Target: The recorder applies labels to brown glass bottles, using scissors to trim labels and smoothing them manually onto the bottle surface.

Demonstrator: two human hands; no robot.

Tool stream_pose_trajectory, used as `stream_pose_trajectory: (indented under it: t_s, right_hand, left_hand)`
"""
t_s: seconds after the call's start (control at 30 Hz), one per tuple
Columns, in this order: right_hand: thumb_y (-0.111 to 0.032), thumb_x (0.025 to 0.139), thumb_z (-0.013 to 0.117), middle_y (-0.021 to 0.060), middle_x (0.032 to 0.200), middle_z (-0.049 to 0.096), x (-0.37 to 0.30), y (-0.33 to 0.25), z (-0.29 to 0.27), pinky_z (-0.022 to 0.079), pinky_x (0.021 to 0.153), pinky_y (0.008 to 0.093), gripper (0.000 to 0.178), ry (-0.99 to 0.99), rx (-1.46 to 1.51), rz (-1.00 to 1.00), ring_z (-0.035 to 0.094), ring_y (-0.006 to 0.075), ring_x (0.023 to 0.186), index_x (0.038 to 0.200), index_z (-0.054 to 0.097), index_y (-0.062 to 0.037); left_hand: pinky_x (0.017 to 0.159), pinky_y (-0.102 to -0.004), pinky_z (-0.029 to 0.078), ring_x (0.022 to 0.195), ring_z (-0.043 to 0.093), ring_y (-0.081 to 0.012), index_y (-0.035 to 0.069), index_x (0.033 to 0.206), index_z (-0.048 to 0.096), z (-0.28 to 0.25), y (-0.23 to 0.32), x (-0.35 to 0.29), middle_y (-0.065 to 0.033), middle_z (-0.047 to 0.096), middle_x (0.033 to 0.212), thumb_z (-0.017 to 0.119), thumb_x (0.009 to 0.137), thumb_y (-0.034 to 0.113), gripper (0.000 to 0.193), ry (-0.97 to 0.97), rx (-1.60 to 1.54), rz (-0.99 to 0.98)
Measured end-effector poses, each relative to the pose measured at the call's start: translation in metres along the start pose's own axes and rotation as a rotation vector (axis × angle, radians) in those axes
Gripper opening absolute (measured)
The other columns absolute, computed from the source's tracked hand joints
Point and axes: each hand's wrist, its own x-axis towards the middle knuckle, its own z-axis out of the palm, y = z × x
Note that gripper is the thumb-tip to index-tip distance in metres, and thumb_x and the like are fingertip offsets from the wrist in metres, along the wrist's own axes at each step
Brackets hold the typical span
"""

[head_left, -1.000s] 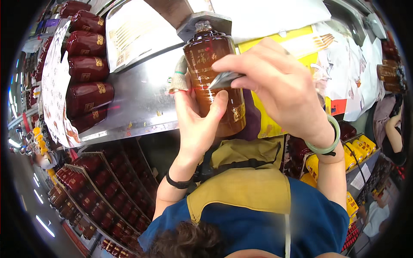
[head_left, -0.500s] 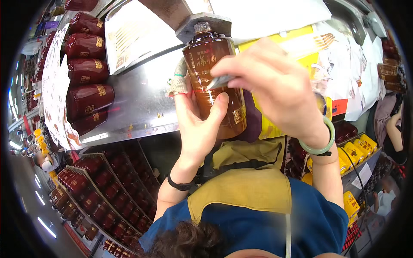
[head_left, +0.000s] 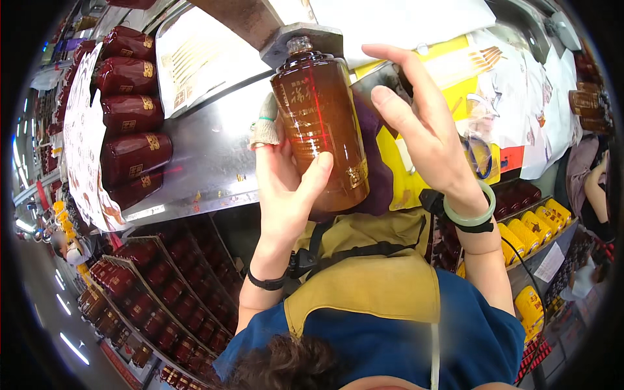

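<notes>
My left hand (head_left: pixel 286 185) is closed round a brown glass bottle (head_left: pixel 328 146) with gold lettering and a gold emblem near its base. The left thumb presses on the bottle's front, and one finger wears a knitted finger cover (head_left: pixel 265 127). The bottle leans with its neck at a grey metal block (head_left: pixel 302 40). To the right of the bottle, my right hand (head_left: pixel 426 123) is raised with thumb and forefinger apart, holding nothing I can see. Beneath its fingers is a dark grey object (head_left: pixel 380 78), partly hidden, whose kind I cannot tell.
Dark red bottles (head_left: pixel 133 114) stand in a row at the left of the metal bench (head_left: pixel 214 146). White sheets with gold print (head_left: pixel 208 55) lie at the back. A purple cloth (head_left: pixel 379 175) and a yellow sheet (head_left: pixel 406 195) lie right of the bottle. Racks of bottles (head_left: pixel 162 286) stand below.
My right hand has moved off the bottle to the right and its fingers have opened. The grey flat tool it held against the bottle is no longer in it. The left hand keeps its hold.
</notes>
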Motion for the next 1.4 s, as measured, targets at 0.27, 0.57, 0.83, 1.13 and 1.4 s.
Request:
stream_pose_trajectory:
  t_s: [0.27, 0.57, 0.83, 1.13, 1.4]
  right_hand:
    - [0.009, 0.085, 0.056, 0.0125, 0.104, 0.064, 0.008, -0.019, -0.002, 0.047, 0.081, 0.0337, 0.045, -0.064, -0.408, -0.541, 0.058, 0.0263, 0.087, 0.128, 0.060, -0.0023]
    - [0.014, 0.075, 0.063, 0.0136, 0.102, 0.067, 0.021, -0.019, 0.003, 0.049, 0.081, 0.0363, 0.041, -0.017, -0.585, -0.711, 0.061, 0.0312, 0.090, 0.113, 0.065, -0.0013]
    - [0.010, 0.085, 0.061, 0.0118, 0.101, 0.068, -0.010, -0.006, -0.011, 0.051, 0.082, 0.0321, 0.028, 0.245, -0.294, -0.367, 0.066, 0.0262, 0.090, 0.110, 0.066, 0.0002]
    - [0.002, 0.093, 0.059, 0.0092, 0.103, 0.067, -0.028, 0.013, -0.015, 0.049, 0.083, 0.0277, 0.024, 0.265, -0.158, -0.252, 0.064, 0.0153, 0.091, 0.116, 0.062, 0.0024]
    - [0.001, 0.093, 0.059, 0.0091, 0.102, 0.067, -0.032, 0.009, -0.021, 0.049, 0.084, 0.0269, 0.024, 0.291, -0.090, -0.213, 0.062, 0.0146, 0.090, 0.117, 0.062, 0.0030]
  left_hand:
    - [0.099, -0.0348, 0.048, 0.120, 0.054, -0.0194, -0.002, 0.146, 0.027, 0.010, -0.006, -0.003, -0.0144, 0.048, 0.135, 0.069, 0.090, 0.005, 0.070, 0.102, 0.133, -0.022]
    - [0.096, -0.0334, 0.048, 0.113, 0.054, -0.0173, -0.003, 0.139, 0.033, 0.008, -0.013, -0.006, -0.0125, 0.050, 0.127, 0.071, 0.090, 0.008, 0.063, 0.133, 0.179, -0.017]
    - [0.116, -0.0514, 0.023, 0.143, 0.027, -0.0419, 0.001, 0.153, 0.028, -0.028, -0.007, -0.009, -0.0313, 0.016, 0.158, 0.083, 0.075, 0.050, 0.107, 0.006, 0.862, 0.609]
    - [0.111, -0.0612, 0.033, 0.136, 0.030, -0.0433, 0.030, 0.112, 0.075, -0.046, -0.005, -0.009, -0.0128, 0.040, 0.146, 0.058, 0.078, 0.079, 0.062, -0.102, 1.383, 0.870]
    - [0.111, -0.0589, 0.033, 0.138, 0.028, -0.0427, 0.030, 0.114, 0.075, -0.053, -0.010, 0.001, -0.0111, 0.039, 0.148, 0.055, 0.081, 0.078, 0.061, -0.098, 1.303, 0.976]
